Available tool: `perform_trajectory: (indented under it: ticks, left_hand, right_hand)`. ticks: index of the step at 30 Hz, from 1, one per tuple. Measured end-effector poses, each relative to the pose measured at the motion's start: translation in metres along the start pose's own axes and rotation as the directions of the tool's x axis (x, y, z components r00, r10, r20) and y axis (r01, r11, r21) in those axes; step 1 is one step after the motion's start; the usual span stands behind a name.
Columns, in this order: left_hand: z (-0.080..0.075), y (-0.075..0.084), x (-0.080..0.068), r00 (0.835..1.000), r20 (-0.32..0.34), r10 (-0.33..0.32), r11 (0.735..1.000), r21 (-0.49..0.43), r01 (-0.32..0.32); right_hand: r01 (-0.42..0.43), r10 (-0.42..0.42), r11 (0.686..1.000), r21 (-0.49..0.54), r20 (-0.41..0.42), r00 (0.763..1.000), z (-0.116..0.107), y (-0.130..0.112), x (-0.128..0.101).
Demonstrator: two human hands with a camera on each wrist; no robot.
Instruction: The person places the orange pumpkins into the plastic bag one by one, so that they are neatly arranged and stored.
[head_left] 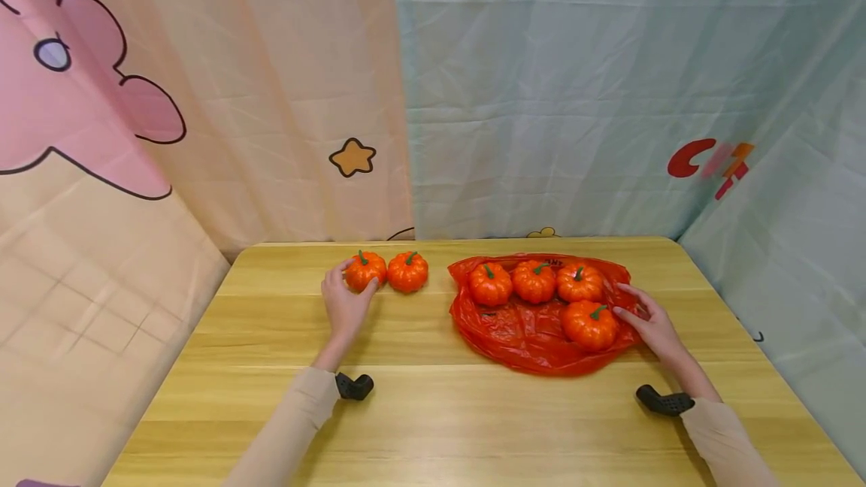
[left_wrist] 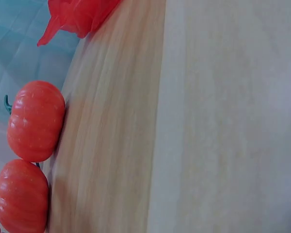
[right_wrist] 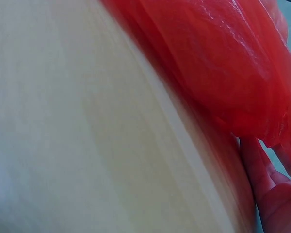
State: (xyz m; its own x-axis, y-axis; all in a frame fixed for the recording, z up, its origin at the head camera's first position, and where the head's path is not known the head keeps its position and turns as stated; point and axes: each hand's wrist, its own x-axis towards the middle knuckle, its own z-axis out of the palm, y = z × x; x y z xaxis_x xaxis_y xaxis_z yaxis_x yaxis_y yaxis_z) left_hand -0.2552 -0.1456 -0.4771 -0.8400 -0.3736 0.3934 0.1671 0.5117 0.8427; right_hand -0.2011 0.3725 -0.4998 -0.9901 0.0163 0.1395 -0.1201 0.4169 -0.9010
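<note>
My left hand point(head_left: 346, 307) holds an orange toy pumpkin point(head_left: 366, 272) with a green stem at the table's back left, its thumb on one side and fingers on the other. Right beside it sits a second pumpkin point(head_left: 408, 273). In the left wrist view that held pumpkin point(left_wrist: 22, 196) is the lower of two, with only fingertips at the frame's edge. A red plastic bag point(head_left: 517, 337) lies spread wide at the right, with several pumpkins point(head_left: 590, 325) in it. My right hand point(head_left: 655, 325) grips the bag's right edge; red film point(right_wrist: 233, 73) partly hides its fingers in the right wrist view.
The wooden table point(head_left: 419, 427) reaches back to printed cloth curtains point(head_left: 541, 96) behind and at the sides. A black wrist camera mount point(head_left: 355, 386) sits on the left wrist, and another mount point(head_left: 665, 400) on the right.
</note>
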Motion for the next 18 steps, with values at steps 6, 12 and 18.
perform_trajectory:
  ticks: [6,12,18]
  left_hand:
    - [-0.001,-0.006,0.012,0.995,0.044,-0.085,0.996,0.003,0.085]
    - [0.001,-0.012,0.020,0.984,0.102,-0.145,0.989,0.021,0.143]
    - [0.003,-0.016,0.026,0.971,0.169,-0.171,0.985,0.015,0.171]
  right_hand:
    - [-0.006,0.006,1.000,0.002,0.003,1.000,0.000,0.001,0.000]
    - [-0.010,0.010,1.000,-0.012,-0.003,1.000,0.000,0.003,0.001]
    - [-0.002,0.002,1.000,-0.018,0.000,1.000,0.000,0.004,0.001]
